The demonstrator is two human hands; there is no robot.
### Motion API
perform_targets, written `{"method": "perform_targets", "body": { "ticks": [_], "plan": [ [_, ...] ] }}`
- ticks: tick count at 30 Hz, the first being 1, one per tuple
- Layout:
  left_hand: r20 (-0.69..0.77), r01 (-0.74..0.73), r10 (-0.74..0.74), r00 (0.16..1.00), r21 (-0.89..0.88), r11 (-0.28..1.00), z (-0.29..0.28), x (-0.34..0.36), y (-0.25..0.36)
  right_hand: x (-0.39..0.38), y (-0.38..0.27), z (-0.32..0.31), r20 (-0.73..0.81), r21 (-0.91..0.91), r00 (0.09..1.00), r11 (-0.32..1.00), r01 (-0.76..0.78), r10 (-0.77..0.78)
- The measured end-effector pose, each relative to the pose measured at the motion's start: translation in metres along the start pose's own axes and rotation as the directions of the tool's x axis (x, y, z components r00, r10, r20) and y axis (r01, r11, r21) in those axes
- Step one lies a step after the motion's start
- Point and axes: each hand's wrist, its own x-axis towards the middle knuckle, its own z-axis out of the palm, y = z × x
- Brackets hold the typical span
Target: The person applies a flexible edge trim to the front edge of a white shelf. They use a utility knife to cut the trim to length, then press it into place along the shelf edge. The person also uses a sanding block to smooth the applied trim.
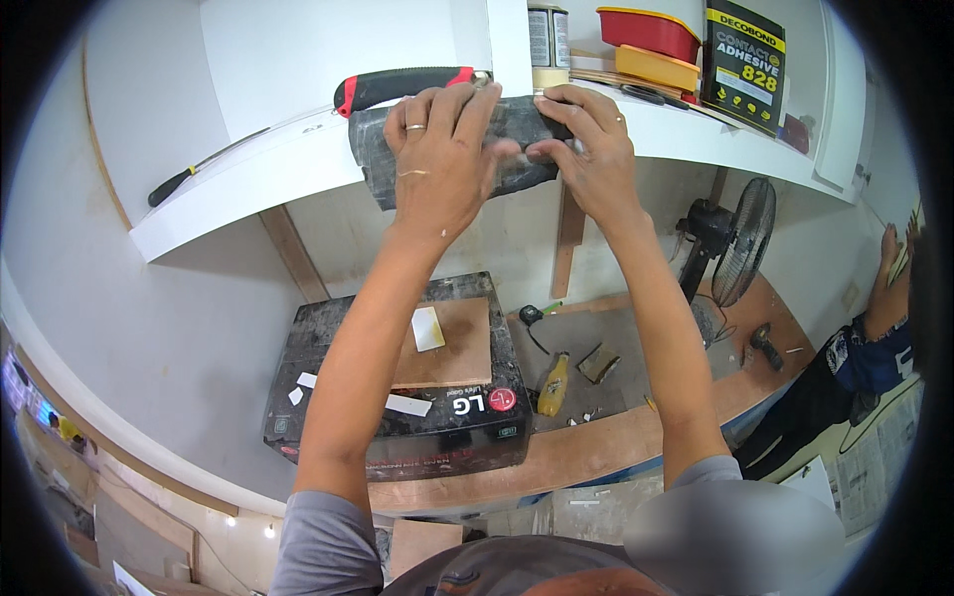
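Observation:
A dark grey, dusty sheet [375, 159], wide and flexible-looking, hangs at the front edge of the white shelf [238, 179]; its exact kind I cannot tell. My left hand [437, 159] grips its middle, with the fingers bent over the top and the thumb on the front. At the sheet's right end, my right hand [591, 149] curls its fingers over the upper edge, thumb pressed against the face. The two thumbs point toward each other, slightly apart. Right behind the left fingers lies a tool with a black and red handle [402, 87]; its far end is hidden.
On the shelf sit a screwdriver [171, 187], a tin [548, 45], stacked red and yellow tubs [651, 50] and a black adhesive can [743, 65]. Below are a large black box [308, 348], a yellow bottle [553, 385] and a fan [745, 243]. Another person [845, 368] is at right.

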Motion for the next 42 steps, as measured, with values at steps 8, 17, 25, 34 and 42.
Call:
{"method": "perform_targets", "body": {
  "ticks": [8, 17, 25, 34, 42],
  "plan": [
    [0.153, -0.025, 0.023, 0.988, 0.015, 1.000, -0.010, 0.006, -0.004, 0.018, -0.014, -0.019, 0.229, -0.187, 0.973, 0.982, 0.036, 0.008],
    [0.184, -0.048, 0.032, 0.982, 0.086, 0.995, -0.013, 0.016, 0.009, 0.021, -0.002, -0.021, 0.303, -0.264, 0.949, 0.948, 0.176, -0.091],
    [0.167, -0.018, 0.016, 0.986, 0.013, 1.000, -0.007, 0.020, 0.012, 0.015, -0.004, -0.016, 0.216, -0.269, 0.973, 0.953, 0.140, -0.082],
    [-0.063, -0.025, 0.023, 0.998, -0.038, 0.999, 0.010, 0.001, 0.004, 0.007, 0.003, -0.007, 0.040, -0.062, 0.998, 0.996, 0.058, -0.055],
    [-0.050, -0.029, 0.029, 0.998, 0.004, 1.000, 0.005, -0.007, -0.002, 0.002, -0.006, 0.001, 0.004, -0.036, 0.999, 0.999, 0.034, -0.034]
  ]
}}
